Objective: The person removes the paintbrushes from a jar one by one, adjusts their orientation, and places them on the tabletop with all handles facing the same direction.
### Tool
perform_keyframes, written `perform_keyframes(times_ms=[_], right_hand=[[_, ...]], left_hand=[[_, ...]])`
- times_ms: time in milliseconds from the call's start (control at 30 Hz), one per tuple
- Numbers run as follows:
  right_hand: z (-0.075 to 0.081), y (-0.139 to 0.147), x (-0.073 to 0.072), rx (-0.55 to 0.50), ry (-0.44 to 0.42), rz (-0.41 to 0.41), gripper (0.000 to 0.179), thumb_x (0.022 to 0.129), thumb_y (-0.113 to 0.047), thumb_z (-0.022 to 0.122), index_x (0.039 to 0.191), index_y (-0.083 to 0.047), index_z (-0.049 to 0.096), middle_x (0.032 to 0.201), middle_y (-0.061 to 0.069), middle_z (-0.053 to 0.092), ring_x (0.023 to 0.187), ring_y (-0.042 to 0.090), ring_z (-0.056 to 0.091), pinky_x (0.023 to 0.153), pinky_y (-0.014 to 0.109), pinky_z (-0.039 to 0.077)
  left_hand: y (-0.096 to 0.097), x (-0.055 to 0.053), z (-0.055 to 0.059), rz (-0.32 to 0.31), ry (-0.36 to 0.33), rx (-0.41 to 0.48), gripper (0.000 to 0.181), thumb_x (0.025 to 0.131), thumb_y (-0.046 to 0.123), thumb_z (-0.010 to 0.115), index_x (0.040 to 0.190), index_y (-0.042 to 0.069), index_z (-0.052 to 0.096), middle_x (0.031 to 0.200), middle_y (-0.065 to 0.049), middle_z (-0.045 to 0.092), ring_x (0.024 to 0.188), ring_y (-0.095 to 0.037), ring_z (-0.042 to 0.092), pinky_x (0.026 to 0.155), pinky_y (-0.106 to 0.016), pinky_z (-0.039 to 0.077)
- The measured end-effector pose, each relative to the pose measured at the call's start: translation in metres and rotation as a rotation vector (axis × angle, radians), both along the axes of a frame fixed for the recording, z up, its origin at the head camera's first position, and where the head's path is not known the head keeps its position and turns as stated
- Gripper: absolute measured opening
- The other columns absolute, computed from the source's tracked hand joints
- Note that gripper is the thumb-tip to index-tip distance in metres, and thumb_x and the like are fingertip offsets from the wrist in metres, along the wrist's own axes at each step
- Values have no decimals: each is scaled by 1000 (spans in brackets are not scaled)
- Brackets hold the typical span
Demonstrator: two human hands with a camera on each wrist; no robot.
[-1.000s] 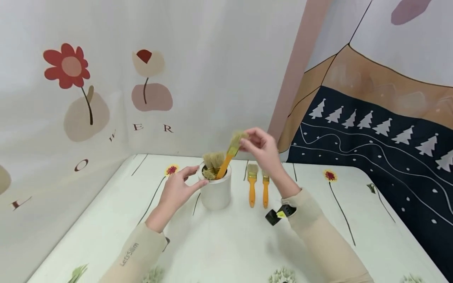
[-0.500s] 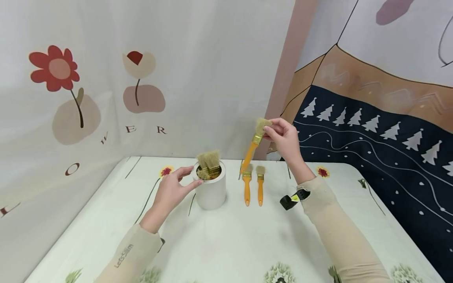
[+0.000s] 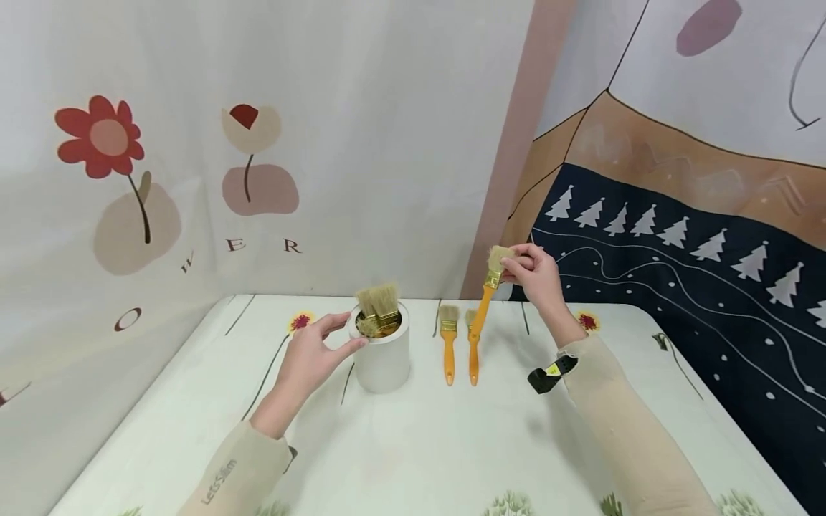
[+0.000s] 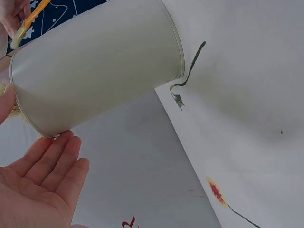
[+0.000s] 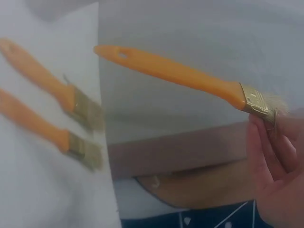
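Observation:
A white cylindrical can (image 3: 383,365) stands upright on the table with several bristle brushes (image 3: 378,304) in it, bristles up. My left hand (image 3: 308,360) touches its rim with nearly straight fingers and the thumb. In the left wrist view the fingertips rest against the rim of the can (image 4: 99,66). To the right, my right hand (image 3: 540,281) pinches a flat paintbrush (image 3: 482,308) by its bristles, its orange handle hanging down and slanting left. Two similar paintbrushes lie below it: a left one (image 3: 449,355) and a right one (image 3: 474,364), partly covered by the held handle.
The light tablecloth (image 3: 419,444) has printed flowers and stems. Behind the table hangs a pale curtain (image 3: 387,143) with printed flowers and letters. A dark cloth with white trees (image 3: 677,279) hangs at the right. A black strap device (image 3: 548,373) is on the right wrist.
My right hand has lifted the paintbrush out of the can and carried it right, then lowered it over the right lying brush. The left hand has stayed at the can's rim.

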State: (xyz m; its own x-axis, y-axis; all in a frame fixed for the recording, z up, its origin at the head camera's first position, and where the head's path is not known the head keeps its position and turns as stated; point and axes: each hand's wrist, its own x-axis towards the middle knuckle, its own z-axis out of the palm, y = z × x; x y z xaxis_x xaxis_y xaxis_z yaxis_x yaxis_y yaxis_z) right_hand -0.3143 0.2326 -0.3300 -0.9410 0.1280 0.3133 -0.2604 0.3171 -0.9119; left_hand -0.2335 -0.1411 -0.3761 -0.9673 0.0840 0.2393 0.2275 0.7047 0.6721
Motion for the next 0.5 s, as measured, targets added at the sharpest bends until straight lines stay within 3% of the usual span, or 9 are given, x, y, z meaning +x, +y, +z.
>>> perform_keyframes(times_ms=[100,500], right_hand=[[-9,7,-4,-8,-28,-1,36,97,-12,64,127,6,56,83,-18,65,71,-6,66,73,16,59],[-47,24,-22,4,-153,-6,37,97,-9,63,130,8,55,72,-20,64,65,-6,64,67,13,57]], left_hand=[[1,0,0,2,4,6,63,86,40,77,139,10,58,135,-14,65,129,-38,58,105,-56,47],[1,0,-2,11,-7,21,63,85,39,78,138,11,59,135,-13,65,129,-37,58,105,-56,47]])
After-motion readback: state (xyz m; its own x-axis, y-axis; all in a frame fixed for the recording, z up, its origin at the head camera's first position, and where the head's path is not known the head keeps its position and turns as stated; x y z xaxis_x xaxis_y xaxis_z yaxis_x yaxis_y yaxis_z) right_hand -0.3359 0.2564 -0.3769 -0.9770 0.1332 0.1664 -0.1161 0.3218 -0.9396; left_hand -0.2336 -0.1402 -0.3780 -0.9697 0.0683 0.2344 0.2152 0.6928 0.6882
